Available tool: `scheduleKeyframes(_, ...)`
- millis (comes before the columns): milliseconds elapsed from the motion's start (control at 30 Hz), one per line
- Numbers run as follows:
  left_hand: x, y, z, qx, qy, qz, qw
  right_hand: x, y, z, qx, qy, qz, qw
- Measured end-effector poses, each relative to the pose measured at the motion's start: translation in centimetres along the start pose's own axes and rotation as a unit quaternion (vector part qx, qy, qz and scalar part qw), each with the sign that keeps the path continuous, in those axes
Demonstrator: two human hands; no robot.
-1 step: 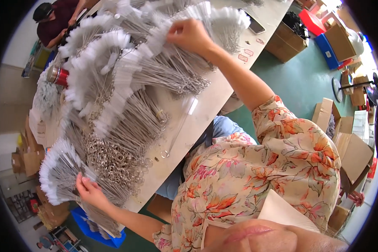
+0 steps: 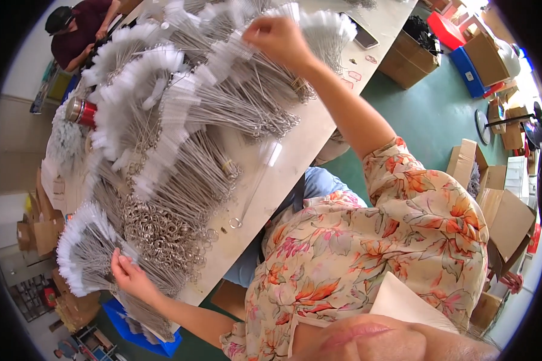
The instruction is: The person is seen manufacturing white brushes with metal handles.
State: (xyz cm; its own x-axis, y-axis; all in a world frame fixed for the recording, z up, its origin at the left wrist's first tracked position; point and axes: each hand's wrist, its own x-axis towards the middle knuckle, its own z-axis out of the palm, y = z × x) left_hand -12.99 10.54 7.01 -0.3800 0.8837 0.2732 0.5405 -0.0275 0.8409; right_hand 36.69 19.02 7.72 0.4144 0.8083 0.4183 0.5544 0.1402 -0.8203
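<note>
Thin wire brushes with white bristle heads and looped metal ends lie in a large pile (image 2: 193, 153) across the table. At the near left, my left hand (image 2: 132, 278) closes around the stems of a fanned bundle of brushes (image 2: 85, 251). Its bristle heads spread out to the left of my fingers. My right hand (image 2: 277, 41) is over the far part of the pile, fingers bent and pressed together. Whatever they hold, if anything, is too blurred to name. One single brush (image 2: 256, 186) lies apart near the table's front edge.
A heap of metal rings (image 2: 159, 231) sits beside the brushes. A red metal flask (image 2: 82, 112) stands at the left and a phone (image 2: 365, 37) at the far right of the table (image 2: 319, 123). A blue bin (image 2: 141, 337) is below the near corner. Another person (image 2: 81, 30) works at the far left.
My right hand has moved slightly up and to the right, and more of the brush stems below it show. My left hand stays almost in place on the bundle.
</note>
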Motion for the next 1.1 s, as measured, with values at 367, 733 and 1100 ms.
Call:
scheduleKeyframes(367,-3.4,-3.4,2.7,-0.168,-0.098,-0.124,0.973,2.9,13.4,-11.6,-0.41,0.021,0.155,0.899)
scheduleKeyframes(733,-6.3,2.0,7.0,-0.361,-0.226,-0.085,0.901,0.0,-1.0,-8.4,-0.211,0.105,-0.232,0.944)
scheduleKeyframes(1100,-7.5,6.9,14.5,-0.077,-0.155,0.33,0.928,-15.3,-11.6,7.3,0.395,-0.349,-0.097,0.844)
